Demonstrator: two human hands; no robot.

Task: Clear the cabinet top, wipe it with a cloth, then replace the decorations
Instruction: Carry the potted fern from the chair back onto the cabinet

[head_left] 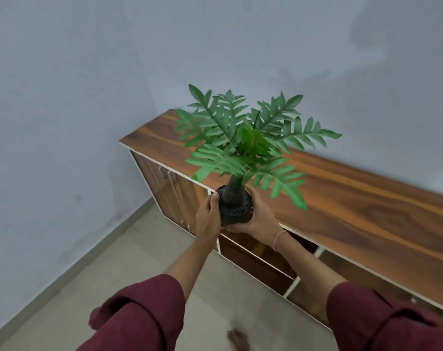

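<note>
Black pot (234, 211): I have it clamped between both hands, in the air just in front of the cabinet's front edge, near its left end.
Left hand (208, 220): fingers are curled round the pot's left side, with the thumb lying up against the rim.
Right hand (258, 219): fingers are wrapped under the base, thumb on the rim's right side. There is a thin pink band (278, 240) on the wrist.
Plant (240, 143): its long axis is roughly upright, the stem rises from the pot, and the green fronds fan out over the cabinet top.
Cabinet top (354, 198): wood-grain, running along the grey wall (63, 97).
Sleeves (139, 312): maroon, rolled on both forearms.
</note>
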